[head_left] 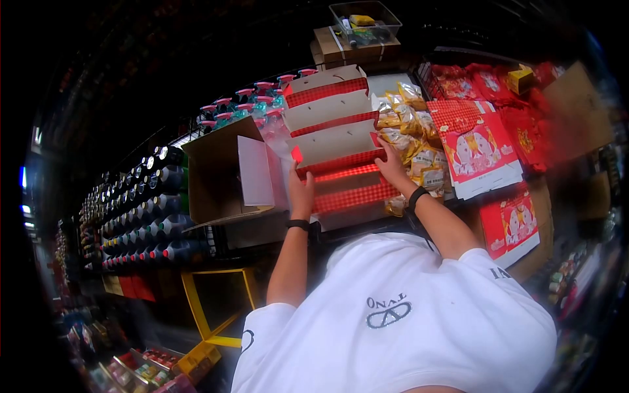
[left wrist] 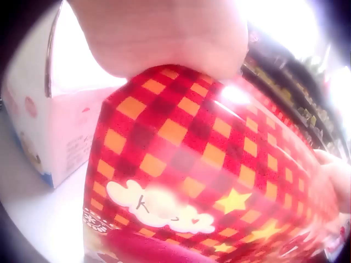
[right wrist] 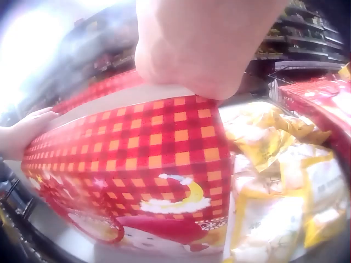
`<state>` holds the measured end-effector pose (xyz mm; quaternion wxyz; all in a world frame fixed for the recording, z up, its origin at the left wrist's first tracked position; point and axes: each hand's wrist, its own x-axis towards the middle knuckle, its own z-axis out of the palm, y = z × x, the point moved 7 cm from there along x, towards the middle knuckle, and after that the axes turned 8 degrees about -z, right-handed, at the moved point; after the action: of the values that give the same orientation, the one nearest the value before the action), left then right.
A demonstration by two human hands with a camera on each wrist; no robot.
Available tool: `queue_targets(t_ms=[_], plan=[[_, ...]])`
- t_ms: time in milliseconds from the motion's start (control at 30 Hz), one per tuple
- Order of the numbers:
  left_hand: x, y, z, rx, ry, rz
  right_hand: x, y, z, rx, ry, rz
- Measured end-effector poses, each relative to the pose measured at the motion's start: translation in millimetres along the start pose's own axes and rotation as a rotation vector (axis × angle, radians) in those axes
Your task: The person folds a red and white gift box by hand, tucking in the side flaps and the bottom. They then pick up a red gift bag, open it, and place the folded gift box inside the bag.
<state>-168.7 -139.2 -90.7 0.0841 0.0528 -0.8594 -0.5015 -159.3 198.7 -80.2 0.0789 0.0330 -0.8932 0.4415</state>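
Observation:
A red-and-orange checkered cardboard box [head_left: 350,190], open at the top, stands in front of the person. At its left end the left hand [head_left: 302,191] grips the upper edge. The right hand [head_left: 393,169] holds the opposite end, fingers reaching up by a red corner flap. Cartoon clouds and stars decorate the box front [left wrist: 181,148] in the left wrist view. From the right wrist, the left hand [right wrist: 27,132] shows with its fingers over the far rim. Behind the held box, similar open boxes [head_left: 327,111] line up with pale insides.
Left of the boxes stands an open brown carton [head_left: 223,170], with dark bottles [head_left: 167,203] beyond it. Yellow-and-white packets [head_left: 416,147] lie close on the right. Flat printed red-and-white cartons [head_left: 481,150] are stacked farther right. A clear bin [head_left: 377,33] sits on a carton at the back.

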Motion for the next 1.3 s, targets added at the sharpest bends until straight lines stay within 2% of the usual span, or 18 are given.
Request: queue_targets(t_ms=[167,267,333,367,400,500,567,600,667,700,733,767,867,967,1067,1133,1233,1300], plan=[[-13,-1,-5,-0.068,-0.082,-0.018,-1,9,5,0.213,0.054,0.002],[-23,2,-8,-0.341,-0.126,-0.088,-14,36,12,0.185,0.126,-0.005],[-31,-16,-8,-0.472,-0.031,-0.163,-20,69,18,0.303,0.148,0.085],[-36,-28,-9,-0.537,0.014,-0.202,-24,89,20,0.443,0.136,0.188],[-40,-40,-12,-0.560,-0.071,-0.290,-29,103,21,0.583,0.124,0.292],[-78,-47,-20,-0.768,-0.412,-0.711,-71,55,-16,0.959,-0.154,0.783],[-101,-43,-26,-0.747,-0.592,-0.629,-95,28,-34,0.742,-0.384,0.721],[-111,-52,-28,-0.602,-0.612,-0.522,-108,22,-36,0.629,-0.496,0.688],[-129,-79,-20,-0.314,-0.637,-0.309,-129,30,-26,0.597,-0.511,0.518],[-129,-83,-17,-0.277,-0.615,-0.331,-134,25,-23,0.581,-0.520,0.434],[-130,-88,-13,-0.239,-0.594,-0.354,-142,29,-16,0.647,-0.479,0.537],[-130,-92,-9,-0.200,-0.573,-0.375,-139,29,-11,0.589,-0.460,0.475],[-110,-97,6,-0.461,-0.396,-0.477,-116,20,3,0.414,-0.371,0.280],[-90,-183,45,-0.950,-0.394,-0.668,-95,50,26,0.312,-0.282,0.156],[-78,-187,47,-0.934,-0.448,-0.629,-84,79,38,0.332,-0.255,0.187],[-74,-195,45,-0.896,-0.452,-0.597,-81,69,38,0.300,-0.246,0.201],[-71,-198,37,-0.877,-0.404,-0.606,-79,52,47,0.628,-0.199,0.141],[-74,-193,31,-0.793,-0.401,-0.556,-79,54,51,0.568,-0.140,0.182]])
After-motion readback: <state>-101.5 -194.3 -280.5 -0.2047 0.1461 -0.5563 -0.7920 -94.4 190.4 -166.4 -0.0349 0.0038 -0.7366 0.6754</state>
